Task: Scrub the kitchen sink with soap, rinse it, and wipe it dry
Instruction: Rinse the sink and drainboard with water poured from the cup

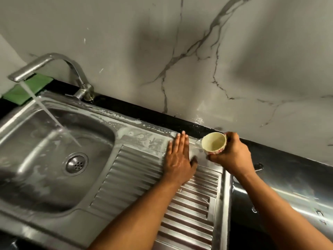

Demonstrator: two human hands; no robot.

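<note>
While the faucet (59,59) runs, the sink (54,226) is the big item: a fixed stainless unit set in the black counter (288,170). It's rigid, wet and soapy, so I'd expect it to be slick all over. Nothing to lift here; it gets worked with flat palm pressure.

The basin (45,186) at the left end takes the stream (41,103). The drainboard (137,179) at the right end is ribbed. The grooves likely trap soap, so strokes along the ribs toward the basin should clear it best. White suds (126,121) line the sink's back rim and the flat strip behind the ribs.

A green pad or cloth (21,92) sits at the back left corner behind the spout; can't tell which.

The left hand (178,159) lies flat on that strip at the back edge, fingers straight and together, pressing the steel. The right hand (234,156) is curled round a small cup (214,144) at the drainboard's back right corner. The cup is tipped, mouth toward the left hand; contents unclear.

The cup looks ceramic: light, stiff, breakable, slippery in soapy fingers. A wrap grip round the body, kept low over the steel, is the safe hold.

My read is rinse stage, drying not started.
</note>
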